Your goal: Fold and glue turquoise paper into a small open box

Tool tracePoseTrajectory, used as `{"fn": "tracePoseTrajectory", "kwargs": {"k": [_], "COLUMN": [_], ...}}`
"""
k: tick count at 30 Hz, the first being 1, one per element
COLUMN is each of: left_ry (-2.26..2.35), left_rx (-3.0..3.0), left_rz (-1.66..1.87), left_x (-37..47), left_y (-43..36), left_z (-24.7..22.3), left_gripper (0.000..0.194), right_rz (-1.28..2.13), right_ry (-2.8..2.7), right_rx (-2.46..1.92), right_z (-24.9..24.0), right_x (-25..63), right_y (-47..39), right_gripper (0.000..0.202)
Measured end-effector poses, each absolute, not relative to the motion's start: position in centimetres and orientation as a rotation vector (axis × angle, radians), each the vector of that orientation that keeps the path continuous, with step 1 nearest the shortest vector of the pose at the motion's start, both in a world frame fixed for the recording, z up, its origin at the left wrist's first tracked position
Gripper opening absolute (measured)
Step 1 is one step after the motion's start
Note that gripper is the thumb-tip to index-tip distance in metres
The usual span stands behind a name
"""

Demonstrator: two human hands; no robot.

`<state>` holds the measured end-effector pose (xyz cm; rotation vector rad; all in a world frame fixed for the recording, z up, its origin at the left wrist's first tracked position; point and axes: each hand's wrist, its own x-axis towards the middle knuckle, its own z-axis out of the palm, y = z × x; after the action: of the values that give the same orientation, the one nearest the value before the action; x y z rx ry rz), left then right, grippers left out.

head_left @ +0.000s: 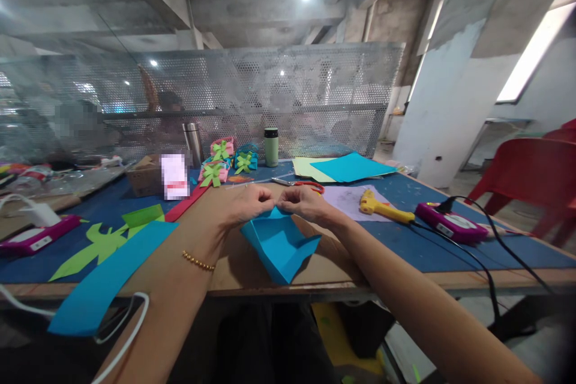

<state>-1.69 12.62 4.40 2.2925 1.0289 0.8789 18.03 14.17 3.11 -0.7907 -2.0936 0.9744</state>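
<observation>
A creased piece of blue paper point(281, 246) hangs tilted above the cardboard at the table's front, its sides folded up into a shallow open shape. My left hand point(252, 203) pinches its far edge, fingers closed. Right beside it, my right hand point(300, 201) grips the same edge with thumb and fingers pressed together. The two sets of fingertips nearly touch, and they hide the pinched bit of paper. Left of my left forearm lie a long blue paper strip point(114, 273) and green paper cut-outs point(96, 243).
Red-handled scissors point(310, 185) lie just beyond my hands. To the right are a yellow glue gun point(384, 209), its cable and a purple power strip point(450, 225). Blue sheets point(353, 167), a green flask point(271, 147) and bow-topped paper pieces point(216, 173) stand at the back.
</observation>
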Motion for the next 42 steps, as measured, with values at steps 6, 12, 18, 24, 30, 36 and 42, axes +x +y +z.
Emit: {"fn": "tracePoseTrajectory", "kwargs": {"k": [6, 12, 18, 24, 30, 36, 42], "left_ry": [1.043, 1.032, 1.136, 1.167, 1.046, 1.038, 1.018], "left_rx": [2.314, 2.322, 2.34, 2.313, 2.355, 2.346, 2.315], "left_rz": [0.903, 0.915, 0.89, 0.769, 0.653, 0.798, 0.812], "left_x": [-1.9, -2.0, -1.6, -1.3, -1.6, -1.6, -1.3], "left_y": [12.9, 13.2, 11.7, 10.5, 10.6, 11.1, 10.7], "left_z": [4.3, 4.1, 5.4, 6.7, 6.7, 6.2, 6.4], "left_gripper": [0.025, 0.027, 0.027, 0.03, 0.024, 0.025, 0.023], "right_rz": [0.985, 1.005, 1.011, 0.912, 0.785, 0.864, 0.898], "right_ry": [-2.038, -2.11, -2.126, -2.201, -2.288, -2.234, -2.222], "right_rx": [-0.792, -0.778, -0.786, -0.755, -0.751, -0.78, -0.838], "right_z": [3.8, 4.2, 3.9, 4.0, 3.9, 4.4, 4.5], "right_x": [18.7, 18.8, 18.4, 18.5, 18.5, 18.7, 18.8], "right_y": [14.4, 14.0, 13.7, 13.7, 13.7, 13.7, 13.4], "right_gripper": [0.031, 0.034, 0.034, 0.028, 0.026, 0.02, 0.026]}}
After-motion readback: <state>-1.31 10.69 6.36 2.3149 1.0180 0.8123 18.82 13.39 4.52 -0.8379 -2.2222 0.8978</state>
